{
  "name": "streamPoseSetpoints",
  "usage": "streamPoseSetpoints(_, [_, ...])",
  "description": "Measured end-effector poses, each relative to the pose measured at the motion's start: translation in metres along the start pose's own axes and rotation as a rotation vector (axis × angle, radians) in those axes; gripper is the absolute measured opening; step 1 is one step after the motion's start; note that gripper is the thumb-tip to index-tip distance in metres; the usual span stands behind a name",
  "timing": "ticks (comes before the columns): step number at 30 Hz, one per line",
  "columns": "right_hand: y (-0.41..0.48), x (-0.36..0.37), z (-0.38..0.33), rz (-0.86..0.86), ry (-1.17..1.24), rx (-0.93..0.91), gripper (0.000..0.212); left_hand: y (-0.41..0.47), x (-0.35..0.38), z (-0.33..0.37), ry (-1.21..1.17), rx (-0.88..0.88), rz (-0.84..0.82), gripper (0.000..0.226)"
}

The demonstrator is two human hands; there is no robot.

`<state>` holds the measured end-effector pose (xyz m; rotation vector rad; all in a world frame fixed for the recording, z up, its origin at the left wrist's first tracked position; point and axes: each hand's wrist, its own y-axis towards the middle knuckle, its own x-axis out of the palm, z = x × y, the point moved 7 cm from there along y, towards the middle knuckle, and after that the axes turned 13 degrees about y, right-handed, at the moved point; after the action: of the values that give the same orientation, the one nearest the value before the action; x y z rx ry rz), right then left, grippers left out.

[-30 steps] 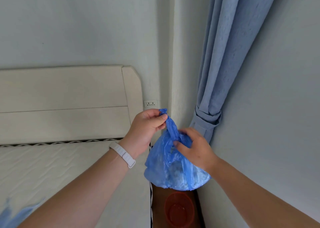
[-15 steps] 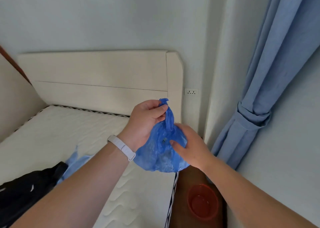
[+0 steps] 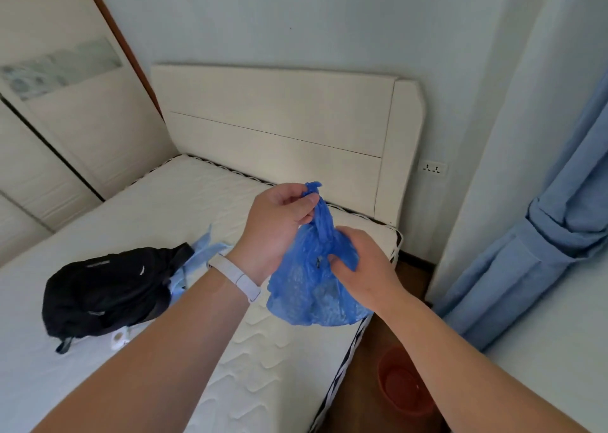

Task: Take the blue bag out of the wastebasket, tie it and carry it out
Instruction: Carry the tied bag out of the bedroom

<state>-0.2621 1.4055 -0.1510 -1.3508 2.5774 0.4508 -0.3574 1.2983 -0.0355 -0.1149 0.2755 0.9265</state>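
The blue bag (image 3: 307,296) hangs in the air over the bed's right edge, its top twisted into a narrow neck. My left hand (image 3: 278,227) pinches the tip of that neck from above. My right hand (image 3: 362,264) grips the bag's upper right side just below the neck. The red wastebasket (image 3: 403,381) stands on the brown floor lower right, beside the bed, and looks empty.
A white mattress (image 3: 158,222) with a cream headboard (image 3: 283,126) fills the left and centre. A black backpack (image 3: 108,291) lies on it over light blue cloth. A blue curtain (image 3: 552,232) hangs at the right; a wall socket (image 3: 434,168) sits behind. Wardrobe doors (image 3: 56,129) stand far left.
The view has swung left, bringing the bed, backpack and wardrobe into sight. The bag and both hands now sit over the mattress edge, away from the wastebasket; both grips hold.
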Motion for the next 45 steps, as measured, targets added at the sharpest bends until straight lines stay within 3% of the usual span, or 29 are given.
streamPoseSetpoints(10, [-0.016,0.068,-0.045,-0.168,0.010,-0.123,0.042,-0.049,-0.086,-0.017,0.069,-0.055,0.141,0.004])
streamPoseSetpoints(22, [-0.100,0.249,-0.141,-0.432,0.055,-0.316,0.036,-0.199,-0.267,-0.052,0.052,-0.094,0.408,0.014])
streamPoseSetpoints(30, [-0.228,0.423,-0.226,-0.757,0.092,-0.485,0.039,-0.379,-0.412,-0.101,0.046,-0.136,0.720,0.009])
streamPoseSetpoints(31, [-0.228,0.424,-0.225,-0.764,0.068,-0.483,0.039,-0.378,-0.410,-0.099,0.040,-0.134,0.702,0.010])
streamPoseSetpoints(36, [-0.318,0.511,-0.266,-1.012,0.102,-0.566,0.036,-0.495,-0.466,-0.124,0.003,-0.207,0.953,0.009])
streamPoseSetpoints(45, [-0.432,0.601,-0.306,-1.353,0.167,-0.634,0.033,-0.635,-0.516,-0.148,0.020,-0.350,1.273,0.011])
